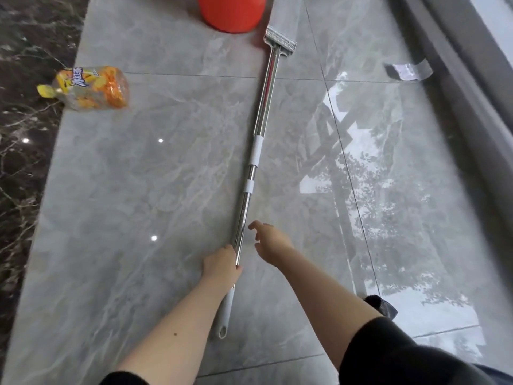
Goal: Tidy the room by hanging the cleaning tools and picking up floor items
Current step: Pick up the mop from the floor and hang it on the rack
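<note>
Mop (256,151) lying on the grey floor (138,190)
Our left grip (222,263) curls round its handle; our right grip (270,241) hovers beside, fingers spread, holding nothing.

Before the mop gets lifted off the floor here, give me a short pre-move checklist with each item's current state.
1. Left hand grips the mop handle: ok.
2. Right hand on the handle too: not ok, it is open beside the shaft, apart from it.
3. Mop head free of the orange bucket: cannot tell, they look very close.
4. Plastic bottle away from the shaft: ok, it lies well to the left.
5. Hanging hole at the handle end unobstructed: ok.
</note>
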{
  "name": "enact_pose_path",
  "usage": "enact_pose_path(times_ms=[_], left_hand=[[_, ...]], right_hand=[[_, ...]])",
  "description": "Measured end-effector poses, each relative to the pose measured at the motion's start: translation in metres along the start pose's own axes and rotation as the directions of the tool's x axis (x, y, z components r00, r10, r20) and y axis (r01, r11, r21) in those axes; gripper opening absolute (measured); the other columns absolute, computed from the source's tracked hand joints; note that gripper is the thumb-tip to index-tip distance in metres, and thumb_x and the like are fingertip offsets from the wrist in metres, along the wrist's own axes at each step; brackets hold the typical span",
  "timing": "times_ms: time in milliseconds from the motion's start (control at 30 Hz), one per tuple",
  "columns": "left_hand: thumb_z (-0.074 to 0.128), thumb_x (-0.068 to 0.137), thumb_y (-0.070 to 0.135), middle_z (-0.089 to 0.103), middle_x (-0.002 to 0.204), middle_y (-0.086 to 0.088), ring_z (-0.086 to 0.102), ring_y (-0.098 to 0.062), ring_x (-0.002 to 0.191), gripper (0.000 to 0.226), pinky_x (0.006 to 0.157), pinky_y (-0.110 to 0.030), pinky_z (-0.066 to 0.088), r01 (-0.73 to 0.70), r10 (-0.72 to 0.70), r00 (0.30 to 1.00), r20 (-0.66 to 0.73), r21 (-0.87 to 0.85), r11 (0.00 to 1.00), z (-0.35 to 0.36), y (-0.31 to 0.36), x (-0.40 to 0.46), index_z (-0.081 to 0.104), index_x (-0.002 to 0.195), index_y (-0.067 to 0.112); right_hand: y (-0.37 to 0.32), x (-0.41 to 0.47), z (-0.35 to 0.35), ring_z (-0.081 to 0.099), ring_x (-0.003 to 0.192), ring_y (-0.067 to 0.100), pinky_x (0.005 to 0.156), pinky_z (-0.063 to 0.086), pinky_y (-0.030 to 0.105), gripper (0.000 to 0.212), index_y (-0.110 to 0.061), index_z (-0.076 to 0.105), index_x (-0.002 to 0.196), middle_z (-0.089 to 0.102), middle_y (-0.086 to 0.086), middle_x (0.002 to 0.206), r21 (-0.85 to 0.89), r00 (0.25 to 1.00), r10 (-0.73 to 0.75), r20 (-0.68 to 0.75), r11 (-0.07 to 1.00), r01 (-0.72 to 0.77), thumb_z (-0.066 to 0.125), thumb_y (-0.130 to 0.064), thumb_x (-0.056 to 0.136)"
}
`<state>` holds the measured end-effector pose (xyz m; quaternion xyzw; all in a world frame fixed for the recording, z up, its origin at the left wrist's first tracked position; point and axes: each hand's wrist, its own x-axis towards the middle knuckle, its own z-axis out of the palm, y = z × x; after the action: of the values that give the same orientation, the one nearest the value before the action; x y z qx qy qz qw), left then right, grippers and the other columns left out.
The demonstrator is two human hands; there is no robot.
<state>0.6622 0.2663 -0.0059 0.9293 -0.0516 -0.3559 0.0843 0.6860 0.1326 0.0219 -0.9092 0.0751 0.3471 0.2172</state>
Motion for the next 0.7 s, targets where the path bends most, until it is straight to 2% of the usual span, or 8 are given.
enact_pose_path(times_ms=[100, 167, 233, 333, 467, 533, 633, 700], left_hand=[[0.055, 0.083, 0.028, 0.064, 0.117, -0.009, 0.061, -0.031, 0.111, 0.032, 0.091, -0.035, 0.048, 0.042, -0.030, 0.997, 0.068, -0.171, 0.984, -0.005, 0.001, 0.000, 0.056, 0.110, 0.010], [0.057, 0.077, 0.026, 0.069, 0.105, -0.010, 0.064, -0.031, 0.101, 0.019, 0.086, -0.034, 0.051, 0.038, -0.008, 0.994, 0.113, -0.272, 0.961, -0.011, 0.000, 0.001, 0.060, 0.091, 0.013], [0.059, 0.074, 0.028, 0.071, 0.098, -0.006, 0.066, -0.029, 0.095, 0.010, 0.080, -0.031, 0.051, 0.037, -0.003, 0.994, 0.112, -0.303, 0.952, -0.020, -0.003, 0.000, 0.057, 0.077, 0.019], [0.056, 0.074, 0.033, 0.070, 0.097, -0.002, 0.065, -0.026, 0.094, 0.017, 0.077, -0.028, 0.048, 0.044, -0.023, 0.997, 0.074, -0.302, 0.952, -0.039, -0.005, -0.010, 0.060, 0.082, 0.019], [0.057, 0.075, 0.036, 0.068, 0.098, 0.000, 0.064, -0.025, 0.098, 0.026, 0.081, -0.029, 0.048, 0.045, -0.041, 0.999, 0.022, -0.279, 0.959, -0.079, -0.001, -0.039, 0.063, 0.092, 0.017], [0.060, 0.075, 0.037, 0.067, 0.094, 0.001, 0.064, -0.025, 0.094, 0.021, 0.079, -0.029, 0.048, 0.048, -0.040, 0.999, 0.034, -0.303, 0.952, -0.105, 0.007, -0.059, 0.061, 0.085, 0.019], [0.063, 0.072, 0.035, 0.059, 0.078, 0.005, 0.058, -0.020, 0.075, 0.019, 0.064, -0.026, 0.042, 0.042, -0.014, 0.996, 0.084, -0.345, 0.938, -0.158, 0.021, -0.090, 0.048, 0.067, 0.024], [0.064, 0.071, 0.034, 0.055, 0.071, 0.007, 0.055, -0.018, 0.069, 0.020, 0.059, -0.025, 0.039, 0.036, 0.004, 0.995, 0.101, -0.401, 0.916, -0.194, 0.034, -0.110, 0.047, 0.067, 0.025]], right_hand=[[0.000, -0.005, 0.004, 0.055, 0.117, 0.028, 0.095, 0.048, 0.038, 0.062, -0.029, 0.036, 0.141, 0.053, 0.007, 0.132, 0.005, 1.000, -0.001, 0.012, 1.000, 0.001, 0.038, 0.002, 0.088], [-0.001, -0.005, -0.002, 0.056, 0.116, 0.029, 0.094, 0.049, 0.040, 0.071, -0.034, 0.033, 0.143, 0.052, 0.007, 0.131, 0.016, 1.000, -0.014, -0.016, 1.000, 0.014, 0.033, 0.006, 0.085], [-0.003, -0.003, -0.012, 0.057, 0.113, 0.030, 0.092, 0.051, 0.042, 0.077, -0.039, 0.029, 0.143, 0.051, 0.007, 0.130, 0.014, 0.998, -0.040, -0.051, 0.999, 0.041, 0.031, 0.009, 0.083], [-0.014, -0.005, -0.035, 0.057, 0.111, 0.029, 0.093, 0.050, 0.043, 0.077, -0.042, 0.028, 0.143, 0.051, 0.005, 0.131, 0.000, 0.995, -0.091, -0.037, 0.996, 0.091, 0.032, 0.008, 0.085], [-0.039, -0.033, -0.065, 0.053, 0.118, 0.028, 0.097, 0.046, 0.037, 0.072, -0.042, 0.025, 0.145, 0.044, -0.001, 0.141, -0.057, 0.983, -0.179, 0.036, 0.982, 0.181, 0.041, 0.002, 0.090], [-0.047, -0.053, -0.082, 0.051, 0.120, 0.029, 0.098, 0.040, 0.035, 0.073, -0.041, 0.023, 0.147, 0.044, 0.000, 0.142, -0.090, 0.975, -0.212, 0.069, 0.972, 0.218, 0.041, 0.001, 0.090], [-0.061, -0.086, -0.126, 0.048, 0.125, 0.029, 0.105, 0.036, 0.036, 0.072, -0.038, 0.023, 0.148, 0.044, 0.002, 0.144, -0.085, 0.972, -0.223, 0.068, 0.970, 0.229, 0.041, 0.002, 0.091], [-0.069, -0.108, -0.159, 0.046, 0.128, 0.029, 0.107, 0.035, 0.036, 0.072, -0.038, 0.022, 0.148, 0.043, 0.001, 0.146, -0.098, 0.972, -0.224, 0.069, 0.968, 0.230, 0.043, 0.001, 0.092]])
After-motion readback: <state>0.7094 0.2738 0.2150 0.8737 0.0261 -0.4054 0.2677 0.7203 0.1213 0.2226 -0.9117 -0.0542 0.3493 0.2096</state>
